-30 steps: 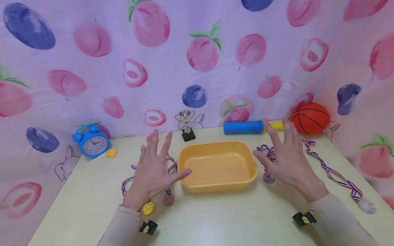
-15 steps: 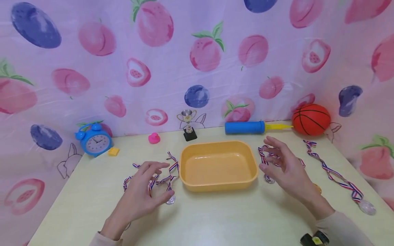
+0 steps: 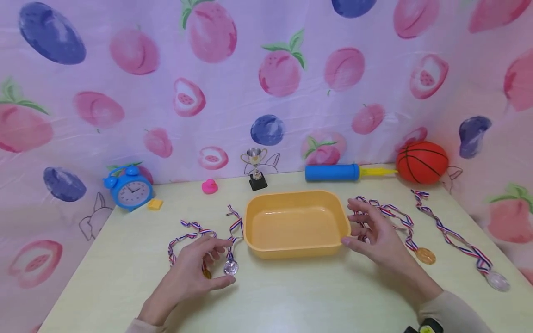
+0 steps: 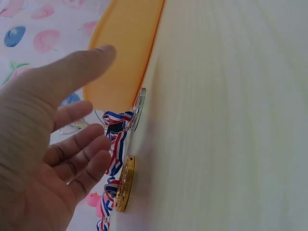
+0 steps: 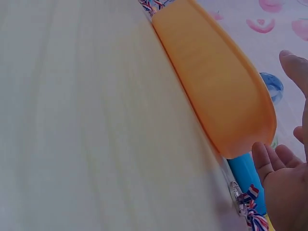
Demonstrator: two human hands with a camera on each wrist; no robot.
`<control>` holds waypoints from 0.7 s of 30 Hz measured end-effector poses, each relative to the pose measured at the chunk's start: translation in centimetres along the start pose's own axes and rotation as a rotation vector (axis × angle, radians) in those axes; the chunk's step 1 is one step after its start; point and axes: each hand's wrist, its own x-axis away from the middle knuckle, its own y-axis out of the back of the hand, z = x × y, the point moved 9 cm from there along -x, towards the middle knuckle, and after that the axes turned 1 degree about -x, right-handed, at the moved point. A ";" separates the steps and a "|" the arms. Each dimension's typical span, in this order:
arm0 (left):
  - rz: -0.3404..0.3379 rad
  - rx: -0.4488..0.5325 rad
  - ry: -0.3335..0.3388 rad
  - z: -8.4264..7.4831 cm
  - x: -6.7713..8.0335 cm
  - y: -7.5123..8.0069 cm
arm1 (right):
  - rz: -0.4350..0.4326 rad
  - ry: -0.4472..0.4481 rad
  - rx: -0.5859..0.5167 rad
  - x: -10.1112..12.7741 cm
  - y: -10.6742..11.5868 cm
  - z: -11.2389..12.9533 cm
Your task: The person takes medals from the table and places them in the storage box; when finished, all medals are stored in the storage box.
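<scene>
Low in the frame, we see our left hand (image 3: 189, 273) hovering, fingers loosely curled and holding nothing, over a gold medal (image 3: 207, 274) and a silver medal (image 3: 231, 267) on the bench (image 3: 291, 296). Our right hand (image 3: 376, 238), fingers spread and relaxed, sits right of centre over another ribboned medal (image 3: 364, 239). Between them, mid-frame, lies the orange tray (image 3: 296, 224); beyond it stands a small trophy (image 3: 255, 169).

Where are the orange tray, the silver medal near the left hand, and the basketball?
orange tray (image 3: 296, 253), head view, on its front wall.
silver medal (image 3: 231, 267), head view, on the disc's middle.
basketball (image 3: 421, 162), head view, on the ball's middle.
</scene>
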 end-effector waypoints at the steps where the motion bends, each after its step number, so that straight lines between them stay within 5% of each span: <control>1: 0.010 -0.005 0.006 0.1 0.0 -0.1 | -0.004 -0.003 -0.002 0.0 -0.1 -0.2; 14: 0.111 0.027 -0.023 0.3 -0.1 -1.9 | -0.025 -0.043 -0.020 0.4 -0.7 -2.4; 21: 0.149 -0.052 -0.051 -0.3 -0.7 -2.2 | -0.036 -0.047 -0.009 0.4 -0.7 -2.7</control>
